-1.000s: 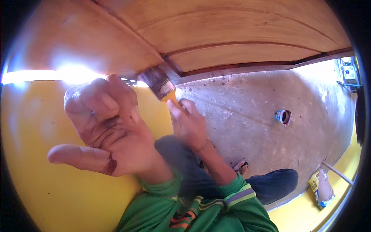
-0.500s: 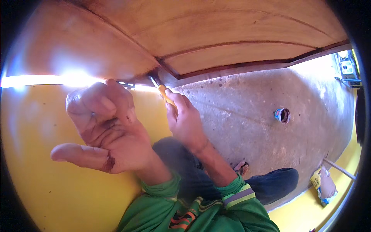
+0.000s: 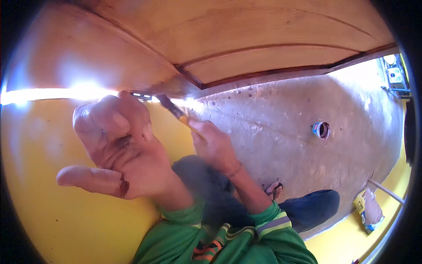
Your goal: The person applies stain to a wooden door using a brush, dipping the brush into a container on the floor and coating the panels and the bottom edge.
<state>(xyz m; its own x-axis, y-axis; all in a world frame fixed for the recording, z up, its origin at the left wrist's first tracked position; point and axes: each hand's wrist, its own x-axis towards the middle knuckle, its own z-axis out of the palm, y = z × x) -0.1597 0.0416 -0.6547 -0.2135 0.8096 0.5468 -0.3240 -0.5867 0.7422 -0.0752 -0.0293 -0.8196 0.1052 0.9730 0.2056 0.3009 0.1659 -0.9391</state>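
My right hand (image 3: 213, 143) is closed round the yellow handle of a paintbrush (image 3: 172, 108). Dark brown colour coats the bristles, which are just off the lower left edge of a brown wooden door (image 3: 263, 35) with darker mouldings. Palm up, my left hand (image 3: 121, 147) hovers at the left near the same door. Its fingers are loosely bent, the thumb sticks out sideways, and nothing shows in it. Dark brown smears mark its palm and thumb base.
A small paint can (image 3: 322, 130) with dark brown inside stands on the grey concrete floor (image 3: 263, 145). A yellow wall (image 3: 52, 176) runs along my left. At the lower right lie a yellow and white bag (image 3: 368, 209) and a pole (image 3: 387, 192). Bright light enters under the door.
The paintbrush has come away from the door's surface, its bristles shifting left and down. My right hand has turned and lowered slightly. My left hand has barely moved.
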